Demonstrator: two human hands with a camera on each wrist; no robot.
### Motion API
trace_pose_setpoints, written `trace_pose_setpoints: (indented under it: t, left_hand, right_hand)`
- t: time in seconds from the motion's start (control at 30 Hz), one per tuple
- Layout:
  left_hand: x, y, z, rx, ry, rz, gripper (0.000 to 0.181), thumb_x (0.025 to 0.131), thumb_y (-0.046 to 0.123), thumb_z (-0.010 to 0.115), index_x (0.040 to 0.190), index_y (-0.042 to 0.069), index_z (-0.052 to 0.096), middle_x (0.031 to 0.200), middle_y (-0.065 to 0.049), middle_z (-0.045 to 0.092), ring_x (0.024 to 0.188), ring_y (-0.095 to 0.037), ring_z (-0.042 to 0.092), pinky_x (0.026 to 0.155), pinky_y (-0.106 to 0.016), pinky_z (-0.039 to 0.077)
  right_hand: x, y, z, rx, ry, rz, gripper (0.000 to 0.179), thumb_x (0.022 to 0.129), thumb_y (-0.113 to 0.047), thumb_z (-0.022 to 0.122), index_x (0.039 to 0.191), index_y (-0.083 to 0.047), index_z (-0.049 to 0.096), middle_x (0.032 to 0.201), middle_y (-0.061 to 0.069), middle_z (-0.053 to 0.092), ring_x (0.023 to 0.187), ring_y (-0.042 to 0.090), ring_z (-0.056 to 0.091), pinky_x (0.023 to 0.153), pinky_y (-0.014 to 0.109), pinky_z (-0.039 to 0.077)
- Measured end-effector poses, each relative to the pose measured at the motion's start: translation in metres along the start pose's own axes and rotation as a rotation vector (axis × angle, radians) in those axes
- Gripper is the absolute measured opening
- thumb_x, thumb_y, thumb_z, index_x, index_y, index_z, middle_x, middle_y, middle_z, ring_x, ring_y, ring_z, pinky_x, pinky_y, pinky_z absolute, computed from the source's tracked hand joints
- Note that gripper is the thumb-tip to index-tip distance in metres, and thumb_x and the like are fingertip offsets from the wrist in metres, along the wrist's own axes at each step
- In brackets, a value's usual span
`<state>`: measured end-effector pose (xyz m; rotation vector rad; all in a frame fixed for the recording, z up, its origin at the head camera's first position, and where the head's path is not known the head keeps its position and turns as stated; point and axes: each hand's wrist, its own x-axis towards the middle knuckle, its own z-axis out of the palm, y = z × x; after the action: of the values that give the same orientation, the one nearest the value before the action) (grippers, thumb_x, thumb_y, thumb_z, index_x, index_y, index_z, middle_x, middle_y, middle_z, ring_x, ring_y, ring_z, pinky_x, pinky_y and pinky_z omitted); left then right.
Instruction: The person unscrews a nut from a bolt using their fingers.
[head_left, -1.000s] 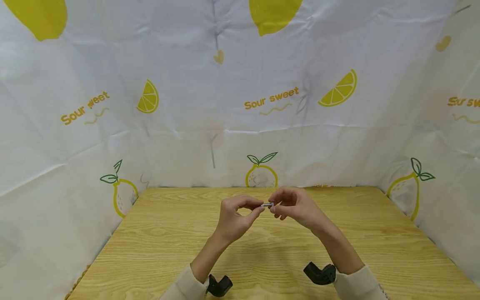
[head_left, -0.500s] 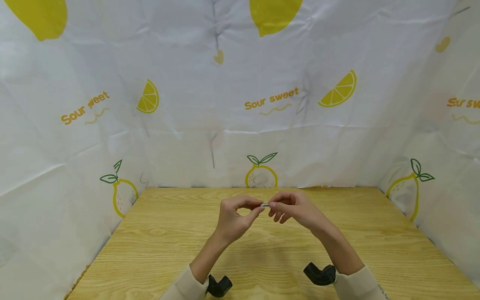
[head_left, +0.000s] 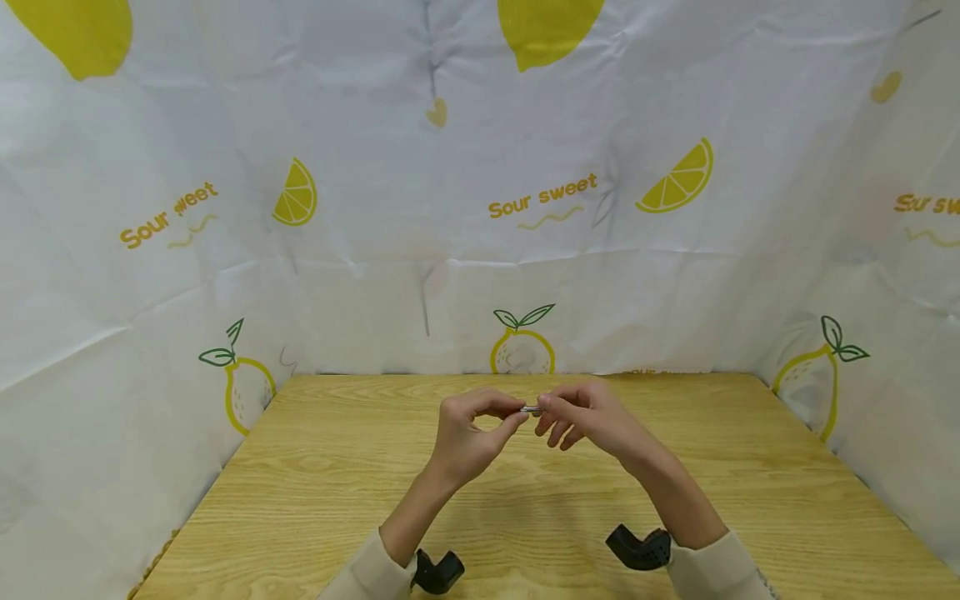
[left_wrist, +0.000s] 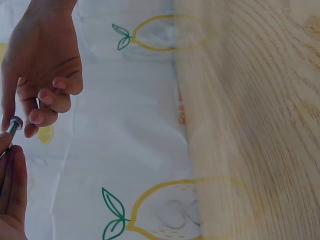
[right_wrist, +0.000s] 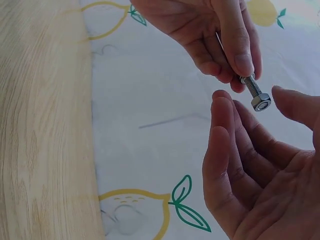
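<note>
My left hand [head_left: 467, 437] pinches a small silver bolt [right_wrist: 254, 88] between thumb and fingers, above the table. A hex nut [right_wrist: 261, 103] sits on the bolt's free threaded end, as the right wrist view shows. My right hand [head_left: 602, 418] is held close around that end, its thumb on one side and its fingers on the other. In the right wrist view, a small gap shows between the right thumb [right_wrist: 295, 105] and the nut, and those fingers look fairly straight. The gripped end of the bolt is hidden by the left fingers.
Beneath both hands lies a wood-grain table [head_left: 337, 492]. White cloth [head_left: 375, 250] printed with lemons hangs behind it and along both sides. Black wrist-worn devices [head_left: 639, 547] sit at the beige sleeves [head_left: 712, 571].
My right thumb has slid up and over the bolt's nut end, and the other right fingers have shifted lower. The left hand and bolt have barely moved.
</note>
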<state>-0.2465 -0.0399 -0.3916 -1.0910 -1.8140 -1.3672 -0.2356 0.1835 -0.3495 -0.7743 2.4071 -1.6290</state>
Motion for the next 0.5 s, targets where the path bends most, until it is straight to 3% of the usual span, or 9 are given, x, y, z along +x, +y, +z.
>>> trace_pose_setpoints:
  t: [0.13,0.37,0.5]
  left_hand:
    - [0.0001,0.0010,0.0003,0.006,0.004,0.014,0.008,0.089,0.000,0.079,0.095,0.003,0.080,0.088,-0.012,0.080,0.077,-0.018,0.077,0.072,-0.023,0.064]
    - [-0.0003,0.0001,0.0009,-0.010,0.006,-0.001,0.008,0.089,0.000,0.079,0.095,0.004,0.080,0.087,-0.011,0.080,0.077,-0.017,0.077,0.072,-0.023,0.064]
    - [-0.0002,0.0001,0.0008,-0.010,0.009,-0.007,0.007,0.089,0.000,0.079,0.095,0.003,0.080,0.087,-0.011,0.080,0.077,-0.018,0.077,0.072,-0.023,0.064]
  right_hand:
    - [-0.0002,0.0001,-0.0006,0.018,-0.012,-0.006,0.032,0.106,-0.023,0.060,0.112,0.007,0.070,0.094,0.017,0.075,0.077,0.019,0.073,0.071,0.037,0.065]
    - [-0.0033,0.0006,-0.0003,0.045,0.039,-0.053,0.026,0.098,-0.011,0.070,0.114,0.008,0.065,0.091,0.000,0.072,0.077,0.012,0.071,0.069,0.032,0.063]
    - [-0.0038,0.0002,0.0002,0.043,0.057,-0.057,0.029,0.097,-0.011,0.071,0.119,0.008,0.065,0.096,0.004,0.072,0.078,0.014,0.071,0.069,0.031,0.063]
